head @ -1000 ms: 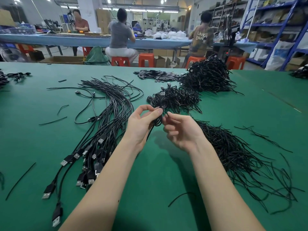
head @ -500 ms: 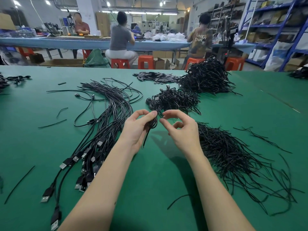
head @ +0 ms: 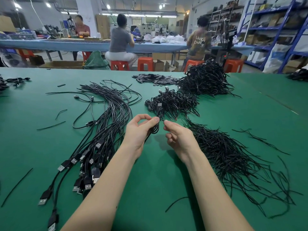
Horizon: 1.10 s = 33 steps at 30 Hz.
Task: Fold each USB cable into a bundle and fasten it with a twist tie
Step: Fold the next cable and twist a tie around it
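Standing beside the green felt-covered table (head: 150, 189), head view only. The left hand (head: 138, 130) grips a small folded bundle of thin black USB cable (head: 155, 128), thumb and forefinger curled round its waist and held clear of the table. The right hand (head: 178, 137) pinches a fine black twist tie end (head: 162, 120) at the bundle's top; the remaining fingers are curled loosely.

Change: half a second ago the right forefinger arched above the bundle; now it has dropped and the fingertips have closed in beside the left thumb. Judgement: the tie is being twisted shut, so this bundle is nearly finished.

Surrounding stock:
- Loose sheaf of straight black USB cables with silver plugs (head: 103, 130), left of the hands, untouched.
- Spread heap of thin black twist ties (head: 233, 157), just beside the right wrist.
- Small pile of tied black cable bundles (head: 173, 104), directly beyond the hands.
- Larger mound of tied bundles (head: 205, 80), farther back.

Room for moving: bare felt lies beneath and between both forearms. The far table edge is well apart. A forward toss onto the near pile looks unobstructed.
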Motion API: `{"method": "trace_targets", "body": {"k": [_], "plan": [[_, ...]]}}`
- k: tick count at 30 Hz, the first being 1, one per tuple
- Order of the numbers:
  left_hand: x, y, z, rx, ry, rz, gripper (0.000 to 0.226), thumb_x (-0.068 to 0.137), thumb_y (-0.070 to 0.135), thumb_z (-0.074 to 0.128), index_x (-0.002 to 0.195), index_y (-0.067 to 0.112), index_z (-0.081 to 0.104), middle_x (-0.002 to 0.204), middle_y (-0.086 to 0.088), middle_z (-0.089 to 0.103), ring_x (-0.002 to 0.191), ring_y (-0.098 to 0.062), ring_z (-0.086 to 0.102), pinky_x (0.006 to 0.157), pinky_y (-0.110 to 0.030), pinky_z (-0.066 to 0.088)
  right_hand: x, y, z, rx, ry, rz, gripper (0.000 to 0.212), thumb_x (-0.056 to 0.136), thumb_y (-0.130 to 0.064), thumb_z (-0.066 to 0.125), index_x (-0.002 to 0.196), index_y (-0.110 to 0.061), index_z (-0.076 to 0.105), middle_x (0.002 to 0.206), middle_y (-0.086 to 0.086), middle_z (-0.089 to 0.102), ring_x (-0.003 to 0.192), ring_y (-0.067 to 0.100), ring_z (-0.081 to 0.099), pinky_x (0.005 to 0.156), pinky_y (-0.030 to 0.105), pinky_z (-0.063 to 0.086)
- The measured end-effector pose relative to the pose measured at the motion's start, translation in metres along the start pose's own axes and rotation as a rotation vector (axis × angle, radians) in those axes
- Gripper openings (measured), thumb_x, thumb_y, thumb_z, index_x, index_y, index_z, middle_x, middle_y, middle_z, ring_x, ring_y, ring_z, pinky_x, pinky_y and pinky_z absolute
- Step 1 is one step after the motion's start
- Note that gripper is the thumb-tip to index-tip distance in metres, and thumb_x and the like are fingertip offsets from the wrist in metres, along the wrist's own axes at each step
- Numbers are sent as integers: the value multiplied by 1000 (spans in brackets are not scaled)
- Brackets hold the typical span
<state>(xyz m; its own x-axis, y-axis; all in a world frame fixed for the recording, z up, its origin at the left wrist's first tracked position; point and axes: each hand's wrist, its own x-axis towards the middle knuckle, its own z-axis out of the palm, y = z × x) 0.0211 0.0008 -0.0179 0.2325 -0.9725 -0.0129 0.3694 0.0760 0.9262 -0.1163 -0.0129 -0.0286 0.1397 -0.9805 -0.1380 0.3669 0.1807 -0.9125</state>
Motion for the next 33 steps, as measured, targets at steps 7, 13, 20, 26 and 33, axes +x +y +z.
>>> {"method": "trace_targets", "body": {"k": [7,13,20,26,33], "plan": [[10,-1,-6,-38,198,31,19,93,4,65,85,19,58,71,0,63,62,-10,57,61,-22,47,1,12,5,15,120,-89,16,96,-25,70,90,-9,71,69,-2,69,50,9,56,48,19,47],[67,13,14,15,209,34,20,87,-6,67,99,10,67,102,-14,68,85,-18,61,84,-25,53,0,16,10,-139,125,-161,22,98,-21,66,81,-7,69,59,-3,62,46,8,52,46,18,44],[143,23,33,391,316,147,24,90,10,69,114,12,67,111,-3,70,91,-11,62,72,-15,44,0,16,12,-170,111,-193,26,99,-19,64,77,-6,67,56,-4,59,44,8,49,44,18,40],[161,5,39,941,-29,44,39,106,26,41,136,7,56,136,-13,58,124,-28,53,106,-32,38,0,19,12,-241,99,-200,25,98,-18,64,75,-8,68,57,-3,59,45,10,48,45,19,39],[160,-7,30,859,93,83,32,104,28,44,126,10,59,118,-6,60,111,-23,54,94,-27,38,2,20,13,-279,105,-198,25,96,-22,66,73,-12,69,61,-1,62,49,12,50,48,21,40]]}}
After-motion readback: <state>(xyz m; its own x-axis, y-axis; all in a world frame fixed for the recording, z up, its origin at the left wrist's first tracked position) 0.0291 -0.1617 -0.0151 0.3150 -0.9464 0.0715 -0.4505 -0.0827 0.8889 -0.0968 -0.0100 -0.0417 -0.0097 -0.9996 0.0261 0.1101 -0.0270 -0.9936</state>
